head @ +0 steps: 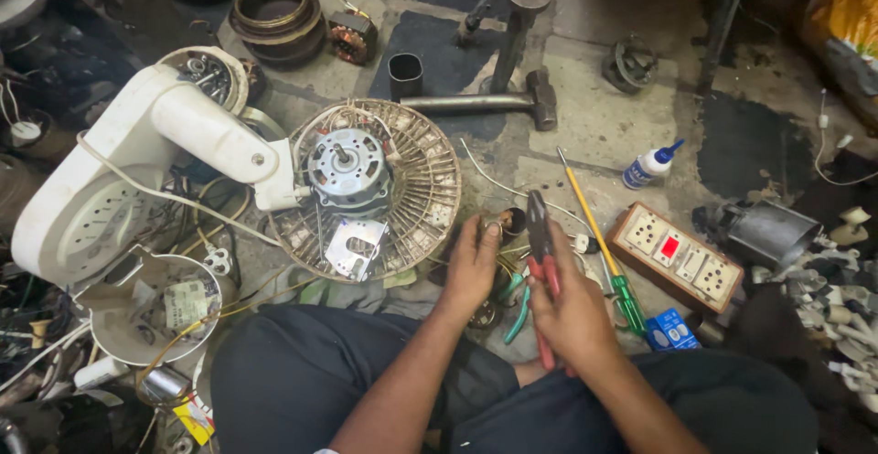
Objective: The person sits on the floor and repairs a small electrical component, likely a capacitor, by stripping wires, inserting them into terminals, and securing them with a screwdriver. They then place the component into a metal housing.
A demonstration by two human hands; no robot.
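the red-handled pliers (540, 235) stand nearly upright in the right hand (572, 312), whose fingers are wrapped closed around the handles, jaws pointing away from the person. just beside the jaws the left hand (471, 267) pinches a small dark round part (509, 223) between thumb and fingers; it may be a little coil or cap, the view is too small to say. both hands work low over the floor (594, 116), just in front of the person's dark-trousered knees. under the hands lie teal-handled pliers (518, 312). a screwdriver (594, 235) with a yellow shaft and green handle lies just right of the right hand, and past it a wooden switch-and-socket board (677, 255) and a small blue box (670, 329). left of the hands sits a fan motor (347, 166) in a round wire guard (412, 189), joined to a white fan stand (137, 161). farther off lie a hammer (494, 100) and a white glue bottle (649, 166).
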